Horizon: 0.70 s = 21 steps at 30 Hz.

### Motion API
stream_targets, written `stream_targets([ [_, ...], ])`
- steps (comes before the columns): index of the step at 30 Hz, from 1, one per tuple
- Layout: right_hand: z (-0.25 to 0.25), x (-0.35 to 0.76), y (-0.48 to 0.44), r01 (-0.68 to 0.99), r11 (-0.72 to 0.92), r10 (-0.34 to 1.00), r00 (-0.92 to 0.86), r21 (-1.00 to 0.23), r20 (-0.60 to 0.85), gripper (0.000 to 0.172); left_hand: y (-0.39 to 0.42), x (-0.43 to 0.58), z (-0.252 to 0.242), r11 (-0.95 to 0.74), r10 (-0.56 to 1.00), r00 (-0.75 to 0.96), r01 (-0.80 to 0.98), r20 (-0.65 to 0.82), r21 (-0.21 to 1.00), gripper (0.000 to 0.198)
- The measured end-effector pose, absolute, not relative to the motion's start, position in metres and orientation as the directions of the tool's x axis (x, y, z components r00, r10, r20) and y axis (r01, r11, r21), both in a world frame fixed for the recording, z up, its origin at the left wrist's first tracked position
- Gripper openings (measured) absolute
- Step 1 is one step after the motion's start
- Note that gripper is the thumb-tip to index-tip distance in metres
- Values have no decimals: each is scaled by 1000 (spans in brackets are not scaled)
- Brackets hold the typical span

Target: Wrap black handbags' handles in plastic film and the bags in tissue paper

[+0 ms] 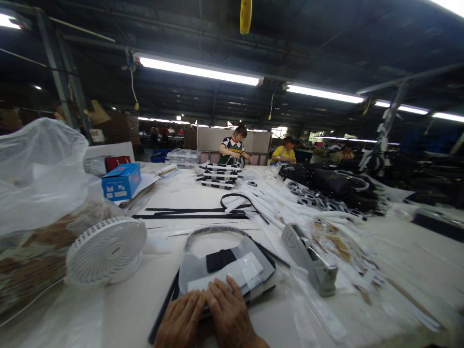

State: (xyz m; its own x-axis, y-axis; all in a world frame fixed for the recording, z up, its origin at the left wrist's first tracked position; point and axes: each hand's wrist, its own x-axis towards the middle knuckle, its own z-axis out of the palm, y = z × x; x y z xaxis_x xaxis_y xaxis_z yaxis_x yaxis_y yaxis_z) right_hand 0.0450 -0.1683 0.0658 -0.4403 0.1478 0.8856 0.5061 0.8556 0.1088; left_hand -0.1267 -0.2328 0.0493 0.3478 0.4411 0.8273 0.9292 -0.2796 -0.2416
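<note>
A black handbag (268,263) lies on the white table in front of me, partly covered with pale wrapping. Its wrapped handle arches at the far side. On top are a small black piece (220,260) and a folded white sheet (235,274) with clear tape or film at its right end. My left hand (183,316) rests on the bag's near edge, its fingers lying close together. Beside it, my right hand (229,309) presses on the near edge of the white sheet, fingers stretched forward. The thumbs are hidden.
A white fan (107,251) and blue box (121,182) stand left, by a large plastic bag (39,179). A grey tape dispenser (310,258) stands right. Black straps (195,215), white strips and wrapped bags (219,175) lie beyond. Two people work across the table.
</note>
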Motion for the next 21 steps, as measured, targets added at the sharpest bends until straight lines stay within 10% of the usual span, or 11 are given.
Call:
stream_targets([
  [21, 70, 49, -169, 504, 853, 140, -473, 137, 870, 37, -233, -125, 53, -269, 432, 339, 933, 836, -240, 34],
])
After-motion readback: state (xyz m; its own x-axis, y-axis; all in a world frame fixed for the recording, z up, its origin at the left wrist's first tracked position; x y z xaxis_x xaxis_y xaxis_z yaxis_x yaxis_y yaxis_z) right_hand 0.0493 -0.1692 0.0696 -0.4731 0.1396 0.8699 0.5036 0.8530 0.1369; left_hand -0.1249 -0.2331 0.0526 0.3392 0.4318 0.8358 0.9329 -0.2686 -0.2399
